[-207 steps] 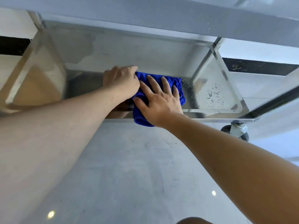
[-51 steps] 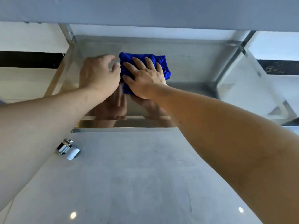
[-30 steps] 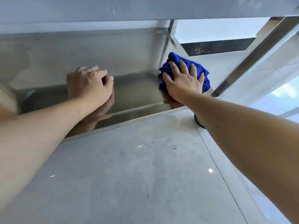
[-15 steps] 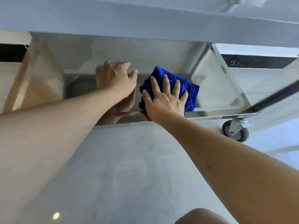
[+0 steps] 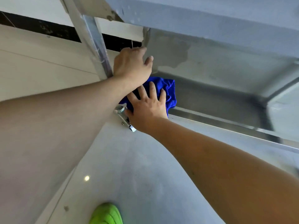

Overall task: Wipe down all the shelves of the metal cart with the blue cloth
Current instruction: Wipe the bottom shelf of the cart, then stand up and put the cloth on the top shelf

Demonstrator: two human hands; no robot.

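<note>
Head camera view, looking down past two bare forearms at the lowest shelf (image 5: 226, 101) of a metal cart. The blue cloth (image 5: 168, 89) lies bunched at the shelf's near left corner, a deep, saturated blue with a soft, fuzzy pile and several rumpled folds; its near edge spills over the shelf's front lip. The right hand (image 5: 148, 107) lies flat on top of the cloth, fingers straight and spread, palm pressing it down against the steel. The left hand (image 5: 131, 65) sits just beyond and above the cloth, beside the cart's upright corner post (image 5: 95, 41); its fingers are loosely bent and its thumb points toward the shelf, but whether it touches or grasps the post or the shelf wall cannot be told, since the fingertips are hidden behind the hand. The shelf is brushed steel with a raised rim, dull and streaky along its back wall. The underside of the next shelf (image 5: 210, 18) fills the top of the view. Below the right wrist, a shiny metal caster fitting (image 5: 121, 112) pokes out under the corner. The floor (image 5: 137, 175) is pale grey tile, and a bright green shoe (image 5: 106, 214) shows at the bottom edge.
</note>
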